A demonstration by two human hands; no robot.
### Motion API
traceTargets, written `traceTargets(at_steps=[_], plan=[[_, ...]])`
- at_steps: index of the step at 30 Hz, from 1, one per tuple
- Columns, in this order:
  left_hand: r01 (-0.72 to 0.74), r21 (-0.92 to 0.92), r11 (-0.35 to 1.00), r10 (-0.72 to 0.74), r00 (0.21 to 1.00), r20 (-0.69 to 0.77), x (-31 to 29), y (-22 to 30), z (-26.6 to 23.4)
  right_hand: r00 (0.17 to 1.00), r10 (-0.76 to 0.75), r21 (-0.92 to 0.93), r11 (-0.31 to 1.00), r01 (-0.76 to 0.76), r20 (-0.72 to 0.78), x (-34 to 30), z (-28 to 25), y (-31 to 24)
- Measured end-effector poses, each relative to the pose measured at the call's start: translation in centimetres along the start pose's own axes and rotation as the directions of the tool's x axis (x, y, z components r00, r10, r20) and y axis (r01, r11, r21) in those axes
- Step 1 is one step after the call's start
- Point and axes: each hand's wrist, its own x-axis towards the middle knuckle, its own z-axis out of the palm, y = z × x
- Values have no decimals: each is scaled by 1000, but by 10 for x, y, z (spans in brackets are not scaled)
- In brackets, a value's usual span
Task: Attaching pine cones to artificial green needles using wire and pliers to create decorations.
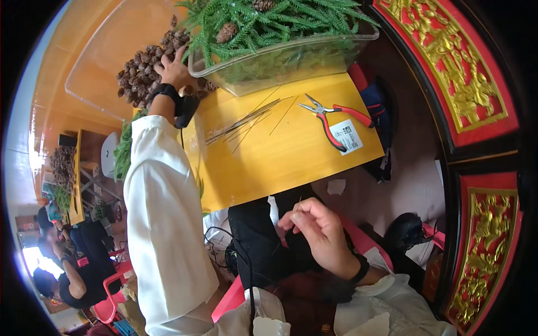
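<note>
My left hand reaches over a heap of small brown pine cones at the far left of the yellow table. Its fingers are spread against the cones, with none visibly gripped. Above my lap, my right hand is closed in a pinch. A thin wire pokes up a little from between thumb and fingers; most of it is hidden. On the table lie several thin brown wires, loosely bunched. To their right are red-and-black-handled needle-nose pliers, with open jaws.
A clear plastic bin full of green artificial pine sprigs stands at the table's back. A white printed label lies under the pliers. Red-and-gold carved panels rise at the right. Another person sits far left.
</note>
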Motion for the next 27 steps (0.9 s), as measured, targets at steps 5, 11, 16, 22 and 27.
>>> traceTargets(at_steps=[5, 11, 16, 22, 27], plan=[[-166, 7, 986, 165, 985, 42, 5, -3, -4, 993, 38, -13, 999, -37, 112, -2, 2, -4], [-133, -405, 904, 96, 989, -111, 2, -19, 24, 984, 13, -48, 999, -5, 178, -9, 6, 1], [-157, -422, 893, 160, 987, -29, -33, 7, 10, 983, -66, -136, 987, 90, 174, -9, 4, 8], [-165, -420, 892, 130, 985, -110, -72, 8, 0, 977, -92, -185, 974, 128, 192, -12, 7, 7], [-153, -440, 885, 128, 988, -86, -93, 19, -17, 973, -160, -214, 957, 194, 168, -8, 6, 14]])
